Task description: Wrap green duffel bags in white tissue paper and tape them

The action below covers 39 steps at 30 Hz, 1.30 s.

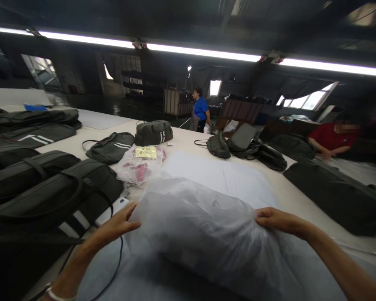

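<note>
A large translucent white plastic bag [200, 225], bulging with something dark that I cannot make out, lies across the table in front of me. My right hand [271, 219] pinches the plastic at its right end, and creases fan out from the fingers. At the bag's left end my left hand [122, 221] has thumb and fingers apart, close beside the plastic; whether it touches is unclear. A white phone [113, 211] lies just behind the left hand, and a dark cable [120, 259] runs beneath that wrist.
Dark duffel bags [59, 188] with white stripes crowd the left side. Farther back are a clear packet [141, 167] with a yellow label and another duffel [153, 132]. More dark bags [338, 196] lie on the right, near a person in red [335, 138]. A person in blue [200, 108] stands beyond the table.
</note>
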Available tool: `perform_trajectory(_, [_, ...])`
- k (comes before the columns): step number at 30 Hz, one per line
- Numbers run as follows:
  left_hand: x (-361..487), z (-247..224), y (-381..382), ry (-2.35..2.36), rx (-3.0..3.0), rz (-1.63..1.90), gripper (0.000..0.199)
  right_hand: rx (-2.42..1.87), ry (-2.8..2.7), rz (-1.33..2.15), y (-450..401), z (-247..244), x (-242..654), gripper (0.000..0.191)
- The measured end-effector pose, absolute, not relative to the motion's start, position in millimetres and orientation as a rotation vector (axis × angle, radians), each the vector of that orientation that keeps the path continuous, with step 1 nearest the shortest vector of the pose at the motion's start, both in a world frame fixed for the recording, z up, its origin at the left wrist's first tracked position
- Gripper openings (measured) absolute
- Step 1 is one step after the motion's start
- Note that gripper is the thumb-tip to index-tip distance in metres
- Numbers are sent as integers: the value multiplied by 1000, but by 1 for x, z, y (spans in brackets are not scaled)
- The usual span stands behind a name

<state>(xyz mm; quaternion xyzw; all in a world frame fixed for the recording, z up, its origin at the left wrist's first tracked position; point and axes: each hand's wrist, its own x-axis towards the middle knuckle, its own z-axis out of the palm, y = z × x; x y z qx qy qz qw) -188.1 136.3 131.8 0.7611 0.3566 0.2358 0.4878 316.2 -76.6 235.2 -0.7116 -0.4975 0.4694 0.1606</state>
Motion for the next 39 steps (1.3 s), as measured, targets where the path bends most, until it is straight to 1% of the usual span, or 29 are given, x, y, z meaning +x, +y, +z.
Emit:
perform_trajectory(2, [-195, 127, 131, 969, 1806, 637, 41, -2015, -1425, 1362, -76, 234, 317, 40])
perform_trajectory(6, [-187, 115, 136, 1099, 1661, 813, 45, -2023, -1433, 1343, -75, 236, 318, 37])
perform_trajectory(8, [-180, 113, 144, 1287, 1637, 892, 42, -2049, -1438, 1301, -74, 237, 318, 34])
perform_trajectory(10, [-173, 117, 149, 1530, 1605, 957, 39, -2082, -1432, 1262, -73, 239, 318, 31])
perform_trajectory(12, [-164, 131, 145, 1692, 1603, 1123, 39, -2107, -1442, 1244, -73, 241, 317, 28])
perform_trajectory(14, [-148, 153, 125, 1626, 1780, 1434, 34, -2120, -1456, 1243, -73, 244, 316, 26])
perform_trajectory(15, [-135, 165, 109, 1462, 1950, 1617, 29, -2124, -1458, 1247, -72, 245, 315, 24])
perform_trajectory(16, [-119, 177, 90, 1193, 2154, 1719, 21, -2130, -1454, 1250, -71, 247, 315, 22])
perform_trajectory(17, [-99, 187, 70, 866, 2335, 1740, 19, -2142, -1444, 1248, -70, 248, 315, 20])
perform_trajectory(18, [-76, 196, 49, 475, 2497, 1667, 23, -2159, -1435, 1242, -69, 250, 315, 17])
perform_trajectory(20, [-23, 205, 13, -85, 2738, 1301, 30, -2193, -1435, 1229, -67, 252, 316, 13])
perform_trajectory(22, [33, 205, -6, -328, 2856, 1032, 32, -2226, -1443, 1215, -66, 253, 315, 11])
perform_trajectory(25, [99, 194, 2, -282, 2965, 726, 47, -2252, -1454, 1190, -63, 253, 311, 9])
perform_trajectory(28, [127, 186, 25, -96, 3007, 437, 59, -2250, -1449, 1144, -59, 258, 311, 9])
perform_trajectory(30, [131, 185, 35, -37, 3002, 296, 61, -2239, -1429, 1082, -64, 268, 318, 15])
perform_trajectory(33, [129, 187, 38, -18, 2965, 195, 57, -2245, -1354, 908, -101, 290, 340, 40])
perform_trajectory(36, [130, 187, 39, -22, 2869, 219, 51, -2191, -1161, 665, -184, 296, 363, 69])
perform_trajectory(38, [131, 185, 42, -29, 2787, 285, 47, -2097, -966, 581, -250, 283, 370, 89])
perform_trajectory(39, [132, 184, 44, -22, 2744, 324, 47, -2083, -871, 597, -282, 271, 370, 95])
